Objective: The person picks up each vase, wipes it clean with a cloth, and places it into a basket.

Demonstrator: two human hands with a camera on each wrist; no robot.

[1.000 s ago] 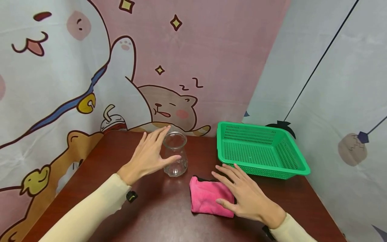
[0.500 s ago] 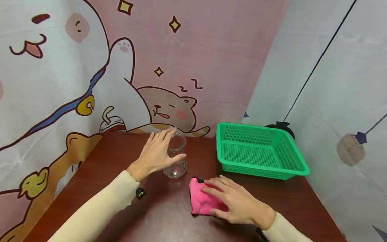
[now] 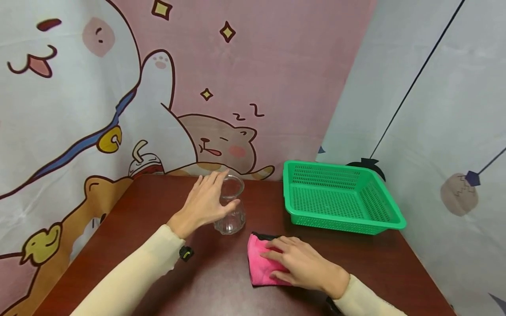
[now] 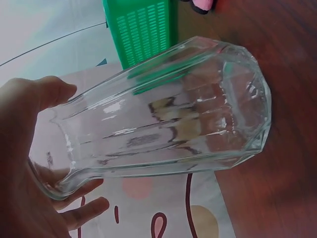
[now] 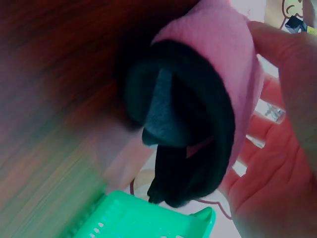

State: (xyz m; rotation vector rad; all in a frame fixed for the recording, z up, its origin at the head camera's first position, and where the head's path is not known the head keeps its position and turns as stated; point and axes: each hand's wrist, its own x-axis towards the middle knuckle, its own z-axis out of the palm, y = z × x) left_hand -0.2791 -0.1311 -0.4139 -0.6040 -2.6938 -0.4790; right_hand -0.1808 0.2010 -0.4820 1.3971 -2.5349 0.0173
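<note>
A clear glass vase [image 3: 231, 215] with a flared rim stands upright on the table, its faceted body large in the left wrist view. My left hand [image 3: 201, 204] is around its neck from the left, thumb in front and fingers loosely extended behind; firm contact cannot be made out. To the right of the vase lies a folded pink cloth [image 3: 262, 261] with a black edge and dark inside. Over its right part is my right hand [image 3: 302, 265], fingers slightly bent on top. The right wrist view shows the thumb touching the pink cloth [image 5: 213, 44].
A green perforated plastic basket [image 3: 328, 197] stands at the back right of the dark red-brown table [image 3: 221, 281]. Behind the table hangs a cartoon-printed curtain [image 3: 276, 79]. A small black device [image 3: 186, 253] is worn on the left wrist.
My left hand has moved right to the vase's neck. My right hand has come down and left onto the pink cloth, covering more of it. The vase and basket stay in place.
</note>
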